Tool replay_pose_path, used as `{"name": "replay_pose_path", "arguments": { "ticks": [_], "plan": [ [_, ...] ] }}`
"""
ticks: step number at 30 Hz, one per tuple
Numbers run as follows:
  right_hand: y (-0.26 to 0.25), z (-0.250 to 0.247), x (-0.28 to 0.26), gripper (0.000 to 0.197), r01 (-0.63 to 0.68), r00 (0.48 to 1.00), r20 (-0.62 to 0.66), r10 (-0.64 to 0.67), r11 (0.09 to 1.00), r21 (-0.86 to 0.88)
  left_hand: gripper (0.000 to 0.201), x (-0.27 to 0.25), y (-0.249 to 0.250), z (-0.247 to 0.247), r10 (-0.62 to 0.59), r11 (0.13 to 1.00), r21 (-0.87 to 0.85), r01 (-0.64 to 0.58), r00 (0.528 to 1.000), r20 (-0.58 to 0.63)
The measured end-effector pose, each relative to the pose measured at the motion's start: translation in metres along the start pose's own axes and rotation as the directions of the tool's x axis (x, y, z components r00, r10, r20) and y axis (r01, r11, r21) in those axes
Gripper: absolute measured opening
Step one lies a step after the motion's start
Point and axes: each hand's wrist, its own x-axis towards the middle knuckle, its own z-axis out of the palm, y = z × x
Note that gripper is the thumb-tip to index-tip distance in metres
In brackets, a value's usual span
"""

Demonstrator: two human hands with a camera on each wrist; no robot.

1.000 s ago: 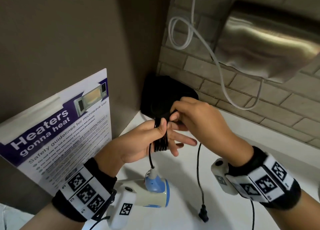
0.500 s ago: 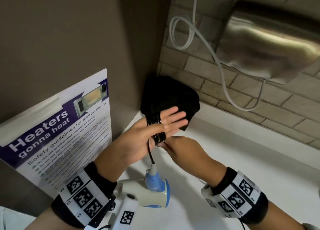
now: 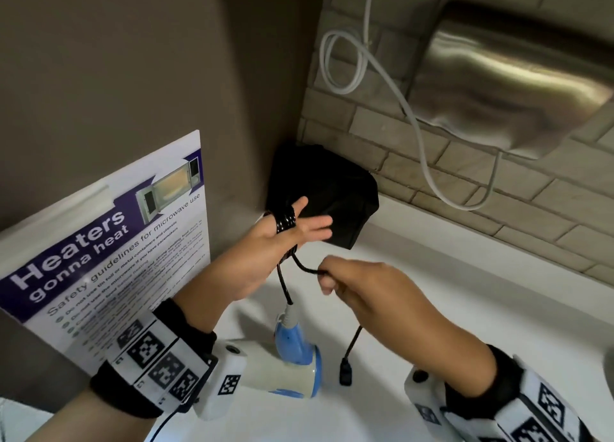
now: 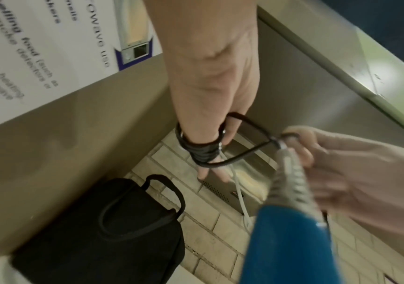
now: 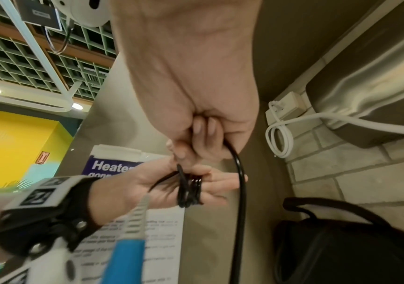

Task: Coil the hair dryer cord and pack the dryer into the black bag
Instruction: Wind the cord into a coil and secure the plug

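Hair dryer barrel hidden behind wrist camera (left).

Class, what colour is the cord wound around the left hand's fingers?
Black, glossy. The cord shows best in the head view, looped round the left hand.

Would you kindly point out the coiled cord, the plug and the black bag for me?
coiled cord point(image 3: 285, 221): head view, on the loops wound round the left hand's fingers.
plug point(image 3: 345, 374): head view, on its black body, dangling.
black bag point(image 3: 335, 189): head view, on its front face.
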Motion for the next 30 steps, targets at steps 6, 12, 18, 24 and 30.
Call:
{"name": "replay_pose_path", "arguments": {
  "ticks": [6, 12, 18, 24, 30],
  "plan": [
    [0.013, -0.018, 0.021, 0.012, -0.036, 0.979, -0.201, 0.044, 0.998, 0.043, 0.043, -0.013, 0.007, 0.009, -0.070, 0.990, 0.137, 0.035, 0.962, 0.264],
    [0.024, -0.015, 0.039, 0.019, -0.030, 0.973, -0.216, 0.083, 0.971, 0.238, 0.045, -0.017, 0.013, 0.013, -0.094, 0.988, -0.086, 0.130, 0.938, 0.335],
    [0.013, -0.011, 0.040, 0.034, -0.133, 0.987, 0.162, 0.023, 0.689, 0.713, 0.039, -0.022, 0.017, 0.024, -0.158, 0.974, -0.096, 0.204, 0.921, 0.356],
    [0.015, -0.012, 0.035, 0.030, -0.193, 0.980, 0.179, 0.088, 0.639, 0.745, 0.043, -0.012, 0.008, 0.012, -0.116, 0.963, -0.200, 0.179, 0.950, 0.291],
    [0.017, -0.006, 0.032, 0.034, -0.187, 0.982, 0.134, 0.131, 0.716, 0.673, 0.044, -0.010, 0.003, 0.014, -0.061, 0.963, -0.225, 0.148, 0.934, 0.352]
  ]
}}
